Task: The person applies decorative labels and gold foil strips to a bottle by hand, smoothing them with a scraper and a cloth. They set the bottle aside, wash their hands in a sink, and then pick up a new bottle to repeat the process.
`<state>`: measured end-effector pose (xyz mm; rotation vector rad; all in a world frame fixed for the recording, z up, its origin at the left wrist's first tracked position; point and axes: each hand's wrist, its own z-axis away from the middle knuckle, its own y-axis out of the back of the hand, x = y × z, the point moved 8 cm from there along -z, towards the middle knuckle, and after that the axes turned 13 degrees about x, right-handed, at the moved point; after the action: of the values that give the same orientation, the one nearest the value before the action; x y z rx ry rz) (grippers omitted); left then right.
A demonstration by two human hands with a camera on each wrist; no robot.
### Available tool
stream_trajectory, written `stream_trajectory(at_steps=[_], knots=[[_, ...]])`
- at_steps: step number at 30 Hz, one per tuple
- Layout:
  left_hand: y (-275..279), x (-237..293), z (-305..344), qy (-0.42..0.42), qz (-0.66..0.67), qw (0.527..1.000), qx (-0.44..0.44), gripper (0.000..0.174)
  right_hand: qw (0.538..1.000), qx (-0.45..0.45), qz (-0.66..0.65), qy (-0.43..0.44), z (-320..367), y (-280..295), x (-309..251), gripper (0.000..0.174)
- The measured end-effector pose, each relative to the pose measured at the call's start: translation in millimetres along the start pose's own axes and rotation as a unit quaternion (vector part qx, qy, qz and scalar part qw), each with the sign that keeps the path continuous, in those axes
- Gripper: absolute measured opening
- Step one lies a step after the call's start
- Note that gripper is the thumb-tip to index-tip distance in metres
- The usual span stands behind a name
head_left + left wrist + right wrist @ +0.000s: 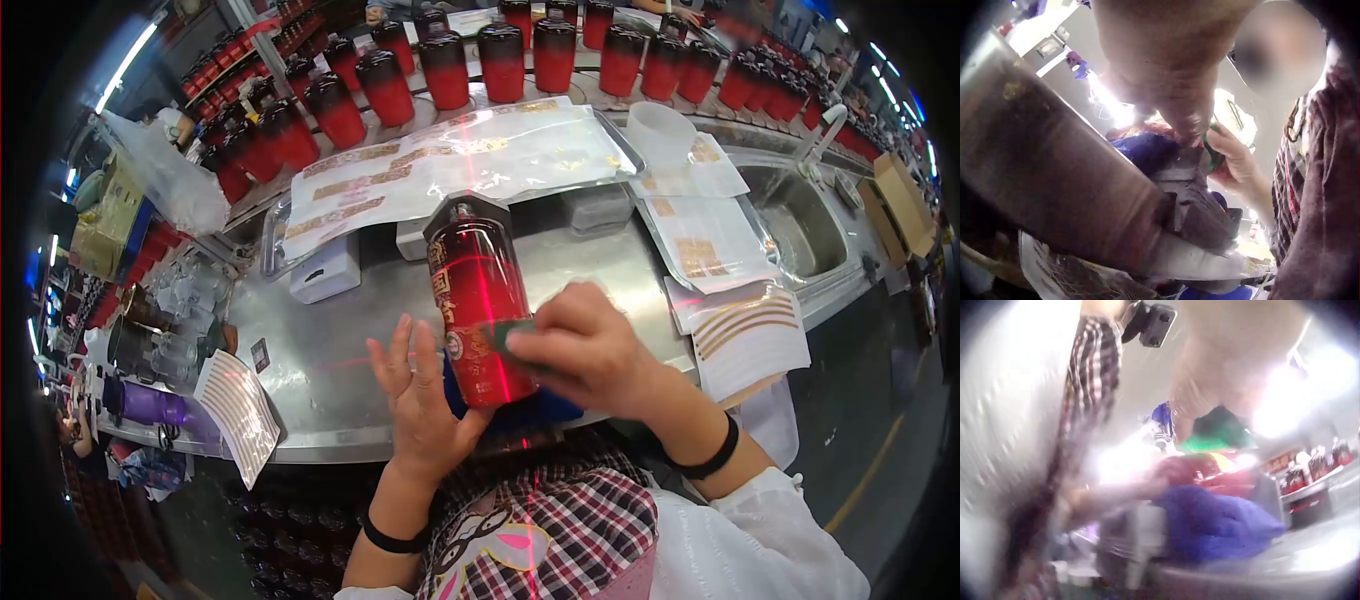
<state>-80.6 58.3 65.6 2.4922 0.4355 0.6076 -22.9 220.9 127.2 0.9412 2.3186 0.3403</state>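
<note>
A glossy red bottle [480, 270], dark toward its neck and with gold decoration, lies with its neck away from the person. Under its base end is a blue cloth [1222, 525]. My right hand [595, 350] pinches a flat green pad [1213, 439] against the lower part of the bottle, at its right side. The left hand [425, 425] is at the bottle's lower left with fingers spread and raised, the thumb at the base. In the left wrist view the pad's green edge [1213, 150] shows beyond the left hand, which hides most of the bottle.
Sheets with gold decals [400, 175] lie on a tray behind the bottle. More decal sheets [745, 330] are at the right, near a sink [800, 235]. A white box [325, 270] stands at the left. Several red and black bottles [500, 65] line the back.
</note>
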Motion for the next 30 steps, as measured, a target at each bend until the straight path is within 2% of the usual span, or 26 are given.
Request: stream_trajectory(at_steps=[2, 3, 5, 6, 7, 9, 10, 11, 14, 15, 18, 21, 23, 24, 26, 27, 30], knots=[[5.6, 8.5, -9.8, -0.027, -0.028, 0.999, -0.029, 0.101, 0.984, -0.076, -0.157, -0.031, 3.9, -8.5, -13.2, 0.034], [5.4, 11.2, -11.5, -0.038, -0.042, 0.997, -0.044, 0.102, 0.977, -0.086, -0.181, -0.068, 6.1, -8.8, -8.9, 0.036], [4.8, 13.3, -11.0, -0.037, -0.038, 0.998, -0.031, 0.103, 1.0, -0.012, -0.004, -0.019, 1.6, -3.7, 1.4, 0.034], [5.7, 13.8, -11.4, -0.04, -0.038, 0.998, -0.024, 0.104, 0.996, 0.028, 0.084, 0.008, -1.4, 0.0, 3.1, 0.033], [4.4, 5.5, -7.4, -0.017, -0.018, 1.0, -0.013, 0.105, 0.999, -0.017, 0.048, 0.016, -0.5, -5.2, -4.3, 0.033], [-1.4, -8.9, 5.1, 0.035, 0.027, 0.999, 0.004, 0.106, 0.993, -0.079, -0.082, -0.033, -1.1, -8.4, -12.9, 0.034], [-3.5, -9.8, 10.2, 0.03, 0.02, 0.999, -0.002, 0.107, 0.981, -0.111, -0.145, -0.061, 2.4, -11.7, -16.1, 0.035], [-1.9, -6.0, 5.7, 0.026, 0.013, 1.0, -0.009, 0.107, 0.991, -0.041, -0.103, -0.075, 3.7, -8.4, -8.7, 0.036], [9.4, 2.0, -7.4, -0.008, -0.017, 1.0, -0.012, 0.109, 0.999, -0.038, -0.018, -0.006, -0.7, -10.5, -14.9, 0.037], [10.3, 5.0, -7.4, -0.021, -0.025, 0.999, -0.015, 0.109, 0.989, -0.096, -0.112, -0.022, 1.2, -14.1, -18.4, 0.038], [-4.9, -7.7, 5.4, 0.036, 0.009, 0.999, -0.014, 0.109, 0.999, 0.02, 0.003, -0.038, -4.2, -1.7, -11.2, 0.039], [-1.4, -6.0, 2.0, 0.041, 0.008, 0.999, -0.015, 0.11, 0.996, -0.049, -0.073, -0.011, -3.5, -14.3, -18.9, 0.039], [7.3, 2.4, -5.5, 0.001, -0.028, 1.0, -0.013, 0.111, 0.99, -0.069, -0.118, -0.024, -0.5, -16.6, -22.7, 0.04], [9.6, 5.5, -8.1, -0.021, -0.047, 0.999, -0.01, 0.111, 0.998, -0.037, -0.047, -0.019, -1.2, -12.1, -18.1, 0.04], [9.1, 3.7, -5.5, -0.007, -0.031, 0.999, -0.01, 0.11, 0.995, 0.029, 0.097, -0.005, -1.4, -3.5, -8.9, 0.039], [7.9, 1.2, -5.3, -0.002, -0.025, 1.0, -0.008, 0.11, 0.998, 0.016, 0.058, 0.001, 0.7, -8.2, -10.8, 0.041], [-8.6, -16.5, 6.0, 0.097, 0.042, 0.994, -0.014, 0.109, 0.993, -0.056, -0.104, -0.025, 2.0, -16.0, -22.6, 0.042]])
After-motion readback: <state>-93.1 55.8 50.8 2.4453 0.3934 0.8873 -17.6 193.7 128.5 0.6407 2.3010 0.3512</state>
